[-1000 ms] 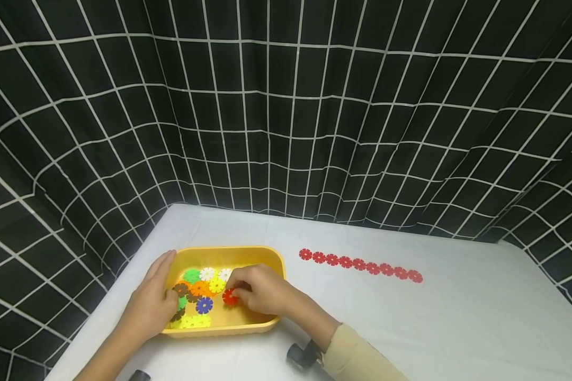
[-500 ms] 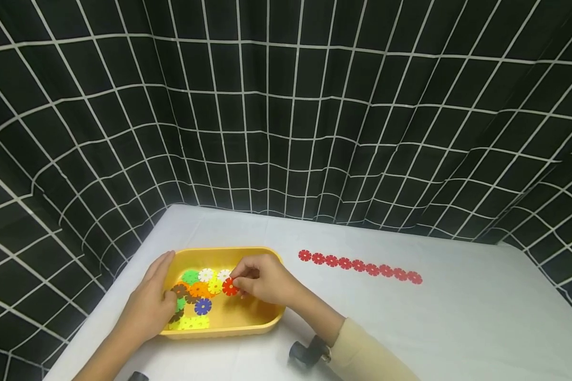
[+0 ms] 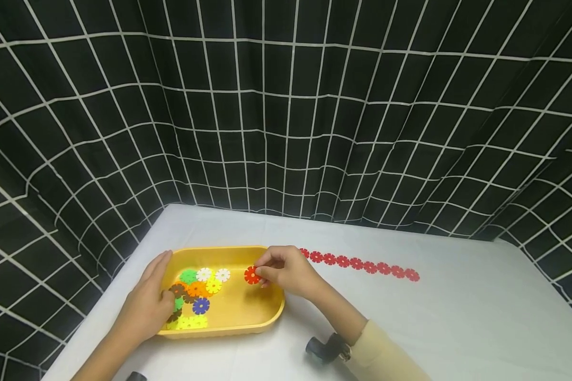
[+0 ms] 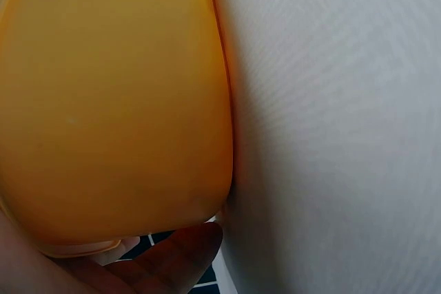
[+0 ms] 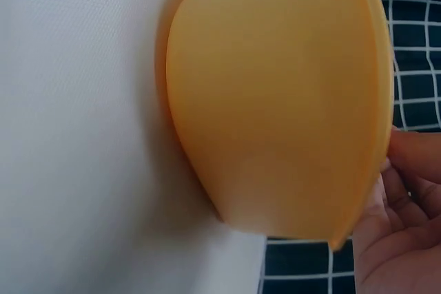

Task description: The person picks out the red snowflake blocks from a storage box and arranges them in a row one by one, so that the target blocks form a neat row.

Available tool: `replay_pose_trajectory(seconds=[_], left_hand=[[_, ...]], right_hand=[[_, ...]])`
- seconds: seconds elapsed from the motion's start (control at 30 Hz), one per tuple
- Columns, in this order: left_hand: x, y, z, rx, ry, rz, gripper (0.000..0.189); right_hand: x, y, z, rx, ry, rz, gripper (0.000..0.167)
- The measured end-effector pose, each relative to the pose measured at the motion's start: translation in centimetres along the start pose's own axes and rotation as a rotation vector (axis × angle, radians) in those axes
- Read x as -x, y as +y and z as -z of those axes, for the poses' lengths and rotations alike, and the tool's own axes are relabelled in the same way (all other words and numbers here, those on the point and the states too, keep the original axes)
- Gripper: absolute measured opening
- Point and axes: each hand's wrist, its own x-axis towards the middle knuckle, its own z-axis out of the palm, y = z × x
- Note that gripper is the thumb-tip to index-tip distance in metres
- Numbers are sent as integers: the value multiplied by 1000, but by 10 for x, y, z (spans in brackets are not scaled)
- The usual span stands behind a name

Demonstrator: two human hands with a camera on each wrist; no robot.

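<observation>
My right hand pinches a red snowflake disc between thumb and fingers, above the right part of a yellow plastic tray. At the tray's left end, my left hand grips the wall, thumb over the rim and fingers along the outside. Inside, to the left, lie a blue disc, a white disc, an orange disc and several green, yellow and brown ones. The left wrist view has the tray's outer wall with fingers against it; the right wrist view hides the held disc behind the wall.
A row of red snowflake discs lies on the white tablecloth right of the tray, its left end partly behind my right hand. A black wrist device sits at the right sleeve. Dark gridded curtain surrounds the table's back and sides.
My right hand has lifted the red disc from among the others and carried it right, toward the tray's right end. The left hand stays on the tray.
</observation>
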Motion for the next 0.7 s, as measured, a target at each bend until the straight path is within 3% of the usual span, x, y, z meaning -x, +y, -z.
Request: replay_pose_trajectory(seconds=[0.23, 0.7], left_hand=[[0, 0, 0, 2, 2, -5, 82], [0, 0, 0, 0, -4, 6, 82]], right_hand=[[10, 1, 17, -51, 44, -10, 7], [27, 10, 42, -6, 87, -73, 7]])
